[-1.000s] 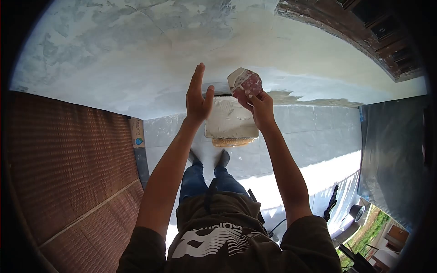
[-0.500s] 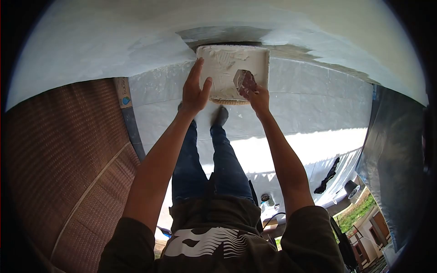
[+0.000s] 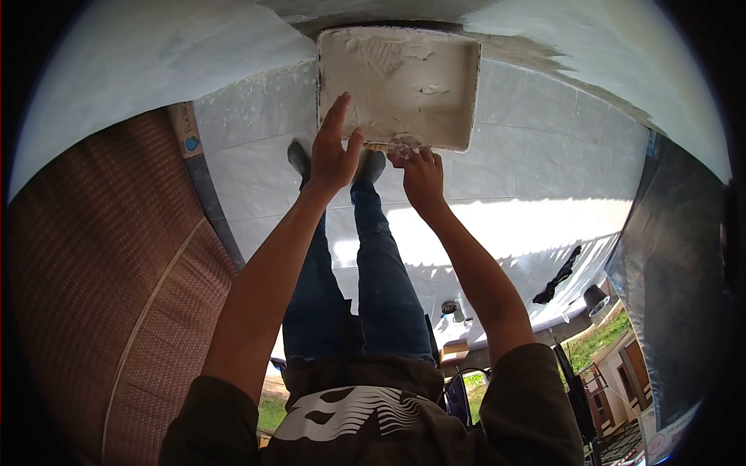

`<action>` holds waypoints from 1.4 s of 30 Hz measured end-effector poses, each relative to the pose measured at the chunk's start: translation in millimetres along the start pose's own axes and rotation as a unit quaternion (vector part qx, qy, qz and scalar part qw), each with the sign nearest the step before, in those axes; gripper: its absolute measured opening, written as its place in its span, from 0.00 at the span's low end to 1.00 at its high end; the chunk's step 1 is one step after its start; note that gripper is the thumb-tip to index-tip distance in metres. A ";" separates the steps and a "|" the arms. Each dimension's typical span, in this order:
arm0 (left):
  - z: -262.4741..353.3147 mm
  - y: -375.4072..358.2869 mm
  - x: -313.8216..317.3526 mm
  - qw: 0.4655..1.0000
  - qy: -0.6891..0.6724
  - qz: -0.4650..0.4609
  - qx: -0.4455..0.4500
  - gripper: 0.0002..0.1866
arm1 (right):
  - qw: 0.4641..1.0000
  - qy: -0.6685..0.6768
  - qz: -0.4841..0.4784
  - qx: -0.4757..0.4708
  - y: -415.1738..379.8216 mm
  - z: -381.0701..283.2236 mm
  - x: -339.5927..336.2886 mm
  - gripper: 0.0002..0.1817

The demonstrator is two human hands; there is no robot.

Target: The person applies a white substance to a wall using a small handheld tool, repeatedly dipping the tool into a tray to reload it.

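One tray [image 3: 475, 97], spread with pale paste [image 3: 396, 81], sits in front of the person, close by the wall [image 3: 179, 58], and both hands are up at its near side. The right hand [image 3: 423, 172] has its fingers closed on one scraper [image 3: 406, 145], smeared with paste, right at the tray's near edge; I can't tell from here whether it touches the rim. The left hand [image 3: 336, 159] is empty, fingers stretched out together and thumb apart, in front of the tray's near left corner; I can't tell if it touches there. A single strip of yellow wicker [image 3: 376, 146] peeks out under the tray, between the hands. Two feet [image 3: 298, 159] stand on the tiled floor [image 3: 536, 159], below two legs in jeans [image 3: 385, 272]. Off to the right I count one black rag [image 3: 558, 276] and one dark bucket [image 3: 596, 300], with one tarp [image 3: 684, 287] hanging beyond; on the left, one brown mat [image 3: 116, 233] and one carton [image 3: 185, 128].
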State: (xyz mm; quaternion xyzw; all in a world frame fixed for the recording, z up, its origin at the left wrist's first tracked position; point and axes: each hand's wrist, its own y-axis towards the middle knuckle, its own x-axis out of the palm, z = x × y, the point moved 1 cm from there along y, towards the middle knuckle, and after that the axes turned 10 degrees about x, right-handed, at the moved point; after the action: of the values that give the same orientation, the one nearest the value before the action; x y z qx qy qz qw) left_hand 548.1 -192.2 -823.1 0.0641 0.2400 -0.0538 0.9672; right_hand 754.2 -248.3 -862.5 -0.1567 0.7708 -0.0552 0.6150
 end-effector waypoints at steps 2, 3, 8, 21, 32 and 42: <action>-2.7 -1.2 1.6 1.000 -0.008 -0.001 0.003 0.32 | 0.997 0.011 0.063 -0.036 -10.8 -7.1 -14.8 0.18; -3.0 -2.4 1.4 1.000 -0.010 -0.003 0.001 0.32 | 0.998 0.010 0.060 -0.035 -16.1 -11.2 -22.5 0.18; -11.2 -3.5 3.3 1.000 -0.009 -0.009 0.003 0.32 | 0.923 0.323 0.005 0.211 -9.3 -4.0 -48.6 0.12; -9.8 -11.5 14.9 1.000 -0.027 -0.015 0.007 0.31 | 0.520 0.672 0.012 0.528 -100.5 16.6 13.2 0.13; -20.7 -15.7 4.1 1.000 -0.014 0.004 0.002 0.32 | 0.997 0.066 -0.026 0.021 17.4 92.2 -112.6 0.08; -24.0 -31.4 -4.5 1.000 -0.002 0.021 -0.012 0.31 | 0.975 0.051 -0.178 -0.123 76.4 86.6 -95.3 0.07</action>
State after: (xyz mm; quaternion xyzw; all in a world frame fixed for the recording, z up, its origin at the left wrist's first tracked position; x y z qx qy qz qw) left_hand 529.0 -219.3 -845.1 0.0569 0.2371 -0.0308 0.9693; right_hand 843.0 -137.2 -815.6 -0.3628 0.7621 -0.0758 0.5308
